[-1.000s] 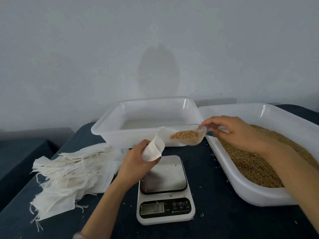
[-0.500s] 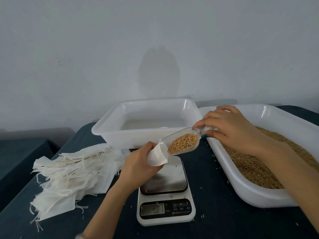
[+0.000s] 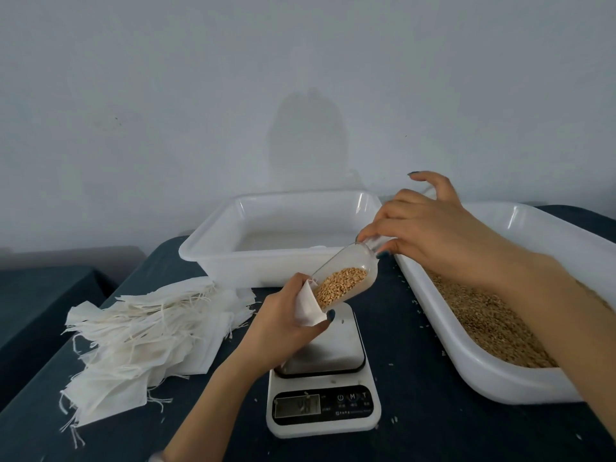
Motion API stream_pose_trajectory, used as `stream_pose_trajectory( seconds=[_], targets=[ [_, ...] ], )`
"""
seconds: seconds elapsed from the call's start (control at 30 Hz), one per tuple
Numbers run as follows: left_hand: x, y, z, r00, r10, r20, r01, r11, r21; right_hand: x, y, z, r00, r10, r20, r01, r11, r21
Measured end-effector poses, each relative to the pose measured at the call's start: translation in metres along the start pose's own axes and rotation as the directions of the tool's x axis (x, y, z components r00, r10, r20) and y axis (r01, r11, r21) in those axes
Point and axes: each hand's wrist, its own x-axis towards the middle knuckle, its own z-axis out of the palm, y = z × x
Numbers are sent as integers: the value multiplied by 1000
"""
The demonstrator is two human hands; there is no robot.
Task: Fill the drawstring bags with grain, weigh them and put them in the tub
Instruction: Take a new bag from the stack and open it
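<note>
My left hand (image 3: 281, 326) grips a small white drawstring bag (image 3: 309, 306) above the scale (image 3: 322, 386), its mouth turned up and to the right. A clear plastic scoop (image 3: 346, 278) holding brown grain is pinched by its handle in my right hand (image 3: 430, 231). The scoop tilts steeply down to the left, its lip inside the bag's mouth. To the right stands a large white tub of grain (image 3: 493, 315). A second white tub (image 3: 283, 235) with nothing in it sits behind the scale.
A heap of flat white drawstring bags (image 3: 143, 331) lies on the dark table at the left. Loose grains are scattered around the scale. The scale's display is too dim to read. A grey wall rises close behind the tubs.
My right hand has risen and tipped the scoop from level to steeply down. The scoop's lip has entered the bag, and the grain has slid toward it. My left hand shifted slightly.
</note>
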Motion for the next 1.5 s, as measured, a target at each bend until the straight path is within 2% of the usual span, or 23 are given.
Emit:
stream_pose_trajectory(
  seconds=[0.3,0.5,0.6,0.7,0.83,0.93,1.03,1.1,1.2,1.27,1.33,1.37,1.43,1.5],
  targets=[
    [-2,4,-1,999,-21,25,24,994,-104,7,-2,-8,999,-36,-36,32,994,-106],
    [-2,5,-2,999,-35,31,40,983,-180,3,0,-8,1000,2,-23,-4,993,-114],
    [-2,5,-3,999,-34,32,40,978,-204,-3,4,-5,999,52,1,-52,997,-60],
    [-1,5,-3,999,-39,31,45,973,-228,-11,10,2,989,137,49,-141,986,88],
    [-1,7,-4,999,-43,27,48,960,-278,-22,18,18,924,258,282,-340,892,297],
    [-1,10,-5,998,-52,35,61,938,-341,-31,19,24,858,286,427,-488,715,500],
    [0,9,-6,998,-30,49,47,912,-408,-33,21,23,831,314,459,-553,554,622],
    [1,8,-8,998,29,51,-3,897,-443,-34,27,22,814,395,426,-579,496,647],
    [2,5,-15,997,73,20,-60,926,-372,-38,36,23,715,585,384,-676,437,593],
    [2,-2,-18,992,116,-52,-121,986,-115,-43,43,27,635,687,353,-754,453,475],
    [3,-6,-20,980,169,-107,-147,971,191,-50,50,28,584,738,338,-809,493,321],
    [4,-5,-20,981,155,-117,-127,969,213,-54,55,29,558,756,342,-830,508,231],
    [4,-1,-20,986,96,-134,-85,993,84,-59,64,29,478,793,378,-864,501,43],
    [6,2,-18,979,105,-176,-101,994,28,-62,66,31,394,799,455,-853,502,-144]
  ],
)
